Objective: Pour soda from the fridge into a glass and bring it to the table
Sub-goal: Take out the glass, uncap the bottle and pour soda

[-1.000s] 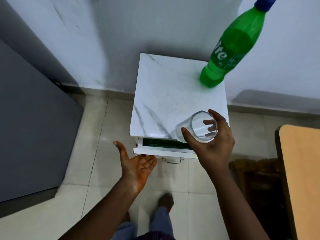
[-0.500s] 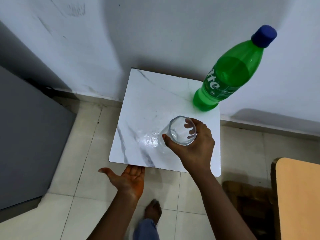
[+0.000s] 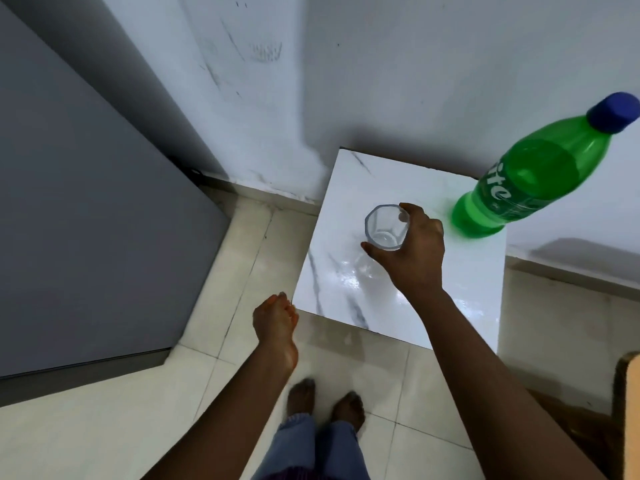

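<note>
The glass (image 3: pixel 383 226) is clear and smooth, the marble-patterned tabletop (image 3: pixel 457 292) glossy, the green plastic bottle (image 3: pixel 533 181) shiny.

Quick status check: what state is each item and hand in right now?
glass: empty, upright, gripped at the rim by the right hand.
soda bottle: standing on the marble top, cap on, partly full.
left hand: loosely curled, holds nothing.

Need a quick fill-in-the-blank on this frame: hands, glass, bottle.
1. The right hand grips the ____.
2. The green bottle has a ____ cap.
3. The left hand, fingers loosely curled, holds ____.
4. The bottle stands on the ____ marble tabletop.

Missing words: glass; blue; nothing; white.
</note>
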